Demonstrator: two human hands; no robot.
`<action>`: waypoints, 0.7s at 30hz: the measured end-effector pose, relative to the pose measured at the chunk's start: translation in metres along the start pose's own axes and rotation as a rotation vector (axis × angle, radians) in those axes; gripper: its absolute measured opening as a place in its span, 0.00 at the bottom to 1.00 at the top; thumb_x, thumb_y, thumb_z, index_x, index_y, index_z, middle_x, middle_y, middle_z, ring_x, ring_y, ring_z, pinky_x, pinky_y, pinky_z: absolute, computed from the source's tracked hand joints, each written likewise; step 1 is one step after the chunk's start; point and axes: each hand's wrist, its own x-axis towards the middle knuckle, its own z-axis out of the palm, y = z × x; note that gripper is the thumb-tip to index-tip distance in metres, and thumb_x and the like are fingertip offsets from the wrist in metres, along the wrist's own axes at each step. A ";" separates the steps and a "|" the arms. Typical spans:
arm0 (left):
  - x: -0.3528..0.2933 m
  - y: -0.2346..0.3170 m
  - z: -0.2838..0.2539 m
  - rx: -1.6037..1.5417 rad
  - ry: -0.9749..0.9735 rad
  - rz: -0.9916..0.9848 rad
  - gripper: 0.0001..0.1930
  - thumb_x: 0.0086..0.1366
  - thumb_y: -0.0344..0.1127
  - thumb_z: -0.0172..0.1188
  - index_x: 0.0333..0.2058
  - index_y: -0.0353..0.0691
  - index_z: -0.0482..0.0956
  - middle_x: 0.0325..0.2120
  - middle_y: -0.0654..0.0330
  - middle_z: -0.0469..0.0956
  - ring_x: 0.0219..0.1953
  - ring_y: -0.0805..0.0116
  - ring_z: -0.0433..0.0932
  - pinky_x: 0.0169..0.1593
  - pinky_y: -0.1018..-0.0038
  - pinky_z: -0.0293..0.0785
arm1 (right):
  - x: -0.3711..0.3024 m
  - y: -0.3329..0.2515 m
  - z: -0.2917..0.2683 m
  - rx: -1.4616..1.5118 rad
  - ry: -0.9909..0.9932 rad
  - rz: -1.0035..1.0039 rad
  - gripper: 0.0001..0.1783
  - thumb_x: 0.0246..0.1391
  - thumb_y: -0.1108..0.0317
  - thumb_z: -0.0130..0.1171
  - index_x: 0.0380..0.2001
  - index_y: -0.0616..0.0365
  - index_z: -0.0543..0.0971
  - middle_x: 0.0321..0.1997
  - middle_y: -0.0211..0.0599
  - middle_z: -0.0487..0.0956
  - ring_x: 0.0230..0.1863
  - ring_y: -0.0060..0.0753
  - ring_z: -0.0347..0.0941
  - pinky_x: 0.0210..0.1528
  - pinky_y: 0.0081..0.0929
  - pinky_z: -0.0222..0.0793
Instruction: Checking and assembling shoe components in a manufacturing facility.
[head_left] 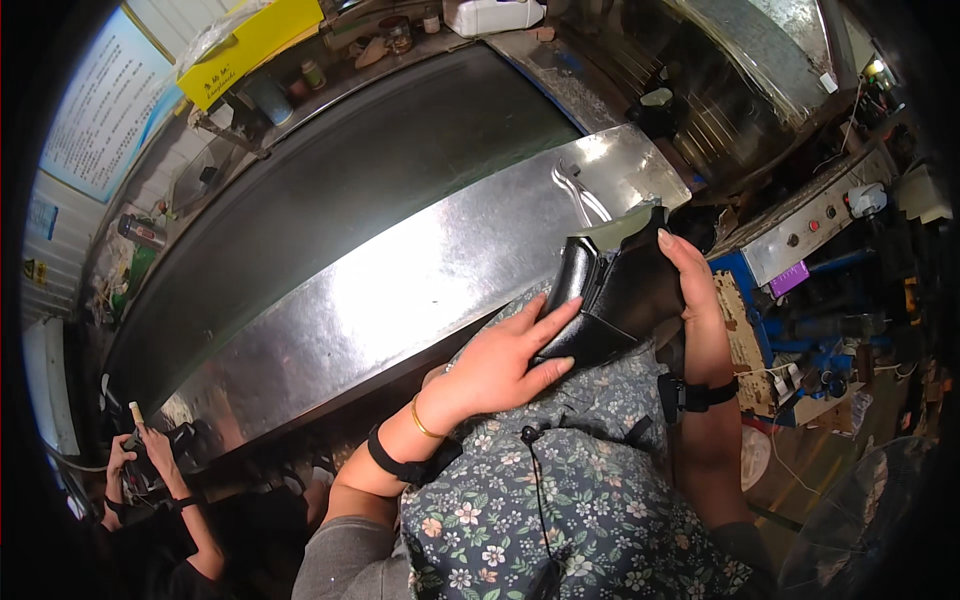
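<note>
A black leather ankle boot (640,290) with a zip along its side is held up above my lap, tilted, a pale green edge showing at its opening. My left hand (500,365) grips its lower left part, fingers and thumb spread across the leather. On the other side, my right hand (692,275) is wrapped round the upper right edge, thumb at the top; its other fingers are hidden behind the boot. Just beyond the boot, silver-handled pliers (581,196) lie on the metal bench plate (400,270).
A dark conveyor belt (350,150) runs behind the plate. At the lower left a co-worker's hands (158,450) hold a dark object. A yellow box (250,50) stands at the back left, a white jug (492,16) at the back. To the right is a control panel (820,215) with buttons.
</note>
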 end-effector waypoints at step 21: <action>0.011 0.015 0.017 0.069 0.097 -0.008 0.57 0.43 0.41 0.74 0.71 0.58 0.48 0.51 0.35 0.65 0.43 0.37 0.74 0.46 0.55 0.74 | 0.004 0.015 -0.051 0.057 0.041 -0.002 0.28 0.64 0.53 0.53 0.59 0.63 0.72 0.59 0.38 0.74 0.60 0.32 0.69 0.64 0.28 0.62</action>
